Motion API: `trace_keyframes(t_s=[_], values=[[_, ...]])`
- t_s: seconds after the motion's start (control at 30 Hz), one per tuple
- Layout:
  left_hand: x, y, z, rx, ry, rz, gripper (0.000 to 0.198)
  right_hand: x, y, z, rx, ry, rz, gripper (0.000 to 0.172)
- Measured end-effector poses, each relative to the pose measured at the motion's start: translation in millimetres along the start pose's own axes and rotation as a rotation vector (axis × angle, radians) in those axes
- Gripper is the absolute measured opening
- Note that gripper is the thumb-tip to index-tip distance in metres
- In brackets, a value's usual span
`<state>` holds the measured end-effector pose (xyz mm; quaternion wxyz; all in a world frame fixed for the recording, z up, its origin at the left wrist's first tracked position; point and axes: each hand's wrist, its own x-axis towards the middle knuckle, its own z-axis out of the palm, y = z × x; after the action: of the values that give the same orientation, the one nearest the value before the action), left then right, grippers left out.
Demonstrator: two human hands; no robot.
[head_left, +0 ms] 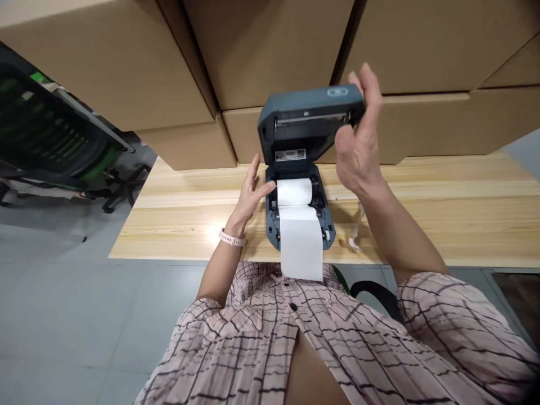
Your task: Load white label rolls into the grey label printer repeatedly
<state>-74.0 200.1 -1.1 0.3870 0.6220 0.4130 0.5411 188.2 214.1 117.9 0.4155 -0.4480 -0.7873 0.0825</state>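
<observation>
A dark grey label printer point(295, 169) stands on the wooden table point(442, 219) with its lid point(310, 112) swung up. A white paper roll point(294, 192) lies in its bay, and a strip of paper point(301, 242) runs out over the front edge toward me. My right hand point(358, 140) grips the right corner of the raised lid, thumb on the inside, fingers over the top. My left hand point(251, 194) has its fingers apart, and the fingertips touch the left end of the roll. A pale watch band is on that wrist.
Large cardboard boxes point(261, 50) are stacked along the back of the table, right behind the printer. A thin white cable or strip point(356, 230) lies right of the printer. A black-and-green office chair point(54, 140) stands on the grey floor at the left.
</observation>
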Motion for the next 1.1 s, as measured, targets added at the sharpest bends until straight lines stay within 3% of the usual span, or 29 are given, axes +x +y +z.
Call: trace_keyframes(t_s=[0.13, 0.3, 0.4, 0.47, 0.53, 0.6, 0.67, 0.73, 0.8, 0.97, 1.1], values=[[-17.6, -7.6, 3.3, -0.073, -0.12, -0.108, 0.117, 41.9, 8.0, 11.7, 0.088, 0.18, -0.071, 0.083], [-23.2, -13.2, 3.3, -0.131, -0.184, -0.149, 0.122, 73.9, 19.7, 18.1, 0.033, 0.13, 0.039, 0.081], [-22.0, -14.4, 3.9, -0.139, -0.185, -0.165, 0.12, 68.8, 15.5, 10.4, 0.062, 0.094, -0.005, 0.087], [-22.3, -13.8, 4.8, -0.141, -0.19, -0.166, 0.121, 52.7, 9.7, 5.9, 0.0, 0.176, -0.08, 0.089], [-23.0, -12.8, 5.6, -0.143, -0.201, -0.162, 0.121, 30.1, 5.1, 6.0, -0.092, 0.22, -0.143, 0.076], [-23.5, -12.2, 6.0, -0.147, -0.207, -0.16, 0.121, 7.2, 4.0, 11.6, -0.123, 0.054, -0.191, 0.055], [-23.3, -12.3, 5.6, -0.149, -0.204, -0.152, 0.121, -9.3, 6.3, 21.2, -0.095, -0.293, -0.209, 0.049], [-22.6, -13.3, 4.5, -0.142, -0.198, -0.138, 0.122, -15.8, 9.7, 32.1, -0.102, -0.609, -0.188, 0.06], [-21.5, -14.6, 3.0, -0.135, -0.198, -0.129, 0.123, -13.2, 11.7, 42.1, -0.166, -0.785, -0.156, 0.078], [-19.5, -18.2, 0.5, -0.137, -0.203, -0.127, 0.131, 4.0, 9.5, 56.0, -0.251, -0.892, -0.118, 0.105], [-19.3, -19.8, 0.7, -0.152, -0.206, -0.131, 0.13, 11.5, 17.7, 43.5, 0.041, -0.868, -0.146, 0.113]])
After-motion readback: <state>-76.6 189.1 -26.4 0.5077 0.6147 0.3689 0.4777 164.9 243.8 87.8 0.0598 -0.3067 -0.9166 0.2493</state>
